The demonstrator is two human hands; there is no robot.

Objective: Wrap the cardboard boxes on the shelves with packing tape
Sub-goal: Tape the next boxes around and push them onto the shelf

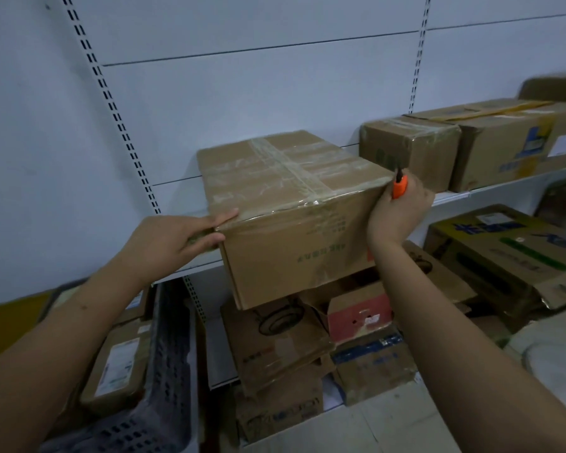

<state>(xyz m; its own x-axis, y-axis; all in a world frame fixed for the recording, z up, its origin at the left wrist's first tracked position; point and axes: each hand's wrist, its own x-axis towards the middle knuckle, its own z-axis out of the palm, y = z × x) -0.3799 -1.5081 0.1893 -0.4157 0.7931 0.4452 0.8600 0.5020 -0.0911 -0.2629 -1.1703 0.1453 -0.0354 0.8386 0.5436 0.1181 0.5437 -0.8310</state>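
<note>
White shelf [471, 195] carries the taped cardboard box [294, 217]; the left hand [174, 243] lies flat-fingered on its corner, while the right hand's [401, 210] grip holds what seems an orange cutter [399, 186].

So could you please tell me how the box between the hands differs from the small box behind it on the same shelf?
The near box is larger than the small box. It juts over the shelf edge; the small box sits fully on. The left hand presses the near box's corner and the right hand holds an orange cutter at it; nothing touches the small box. Both are brown cardboard with clear tape.
</note>
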